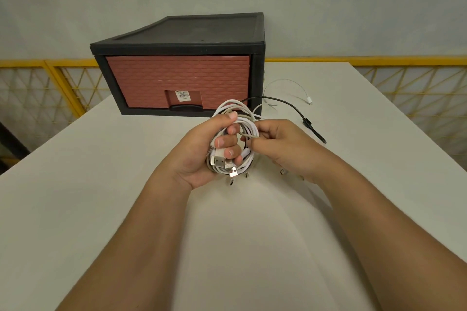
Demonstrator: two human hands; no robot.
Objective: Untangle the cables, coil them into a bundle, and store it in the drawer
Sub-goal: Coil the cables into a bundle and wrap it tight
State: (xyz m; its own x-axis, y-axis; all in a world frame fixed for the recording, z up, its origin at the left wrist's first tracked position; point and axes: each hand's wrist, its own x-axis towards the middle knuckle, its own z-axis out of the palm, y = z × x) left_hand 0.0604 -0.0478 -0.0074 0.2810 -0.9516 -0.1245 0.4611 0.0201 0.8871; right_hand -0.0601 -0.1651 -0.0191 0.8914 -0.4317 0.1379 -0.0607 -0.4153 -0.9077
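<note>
Head view
Left hand (202,156): clenched on the white coil (249,129), fingers threaded through its loop, centre of frame.
Right hand (280,144): just right of the coil, pinching one white strand at its edge.
Black cable (290,106): not yet wound in; leaves the coil's top, trails right and down to the table (101,184); nearer the right hand, probably next to gather.
Drawer (177,81): closed, upper centre, directly behind the coil.
</note>
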